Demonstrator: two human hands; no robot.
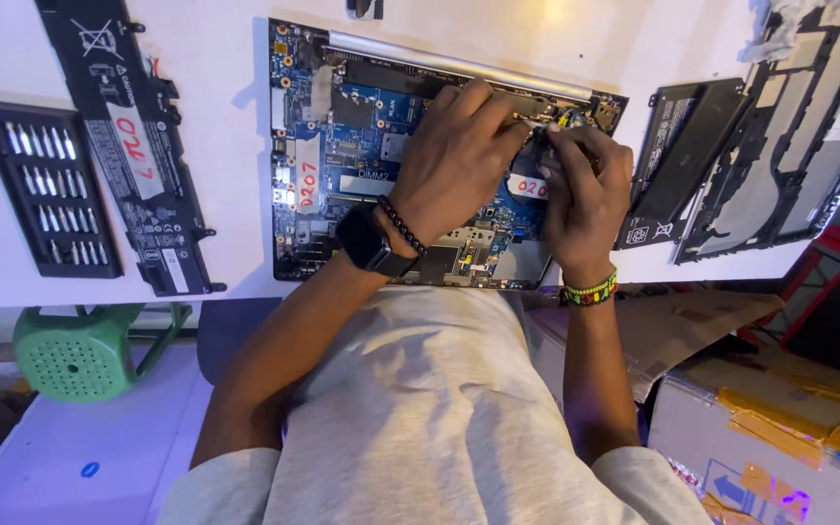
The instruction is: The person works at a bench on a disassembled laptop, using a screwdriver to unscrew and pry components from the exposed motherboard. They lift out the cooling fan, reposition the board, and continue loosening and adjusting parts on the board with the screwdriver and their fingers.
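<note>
Premises present as an electronics repair workshop — a white surface [226, 272] carries an opened laptop chassis [342, 146] with its circuit board exposed, a detached battery pack [138, 146] marked by hand, and a black rack of screwdriver bits [46, 190]. A removed bottom cover [809, 126] lies alongside — cardboard boxes [780, 408] and a green plastic stool [80, 350] stand on the floor below.

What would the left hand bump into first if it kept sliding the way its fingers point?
Probably the silver hinge bar along the far edge of the opened laptop. The left hand points up and right across the blue circuit board, fingers nearly at that bar already. Depth is hard to judge.
</note>
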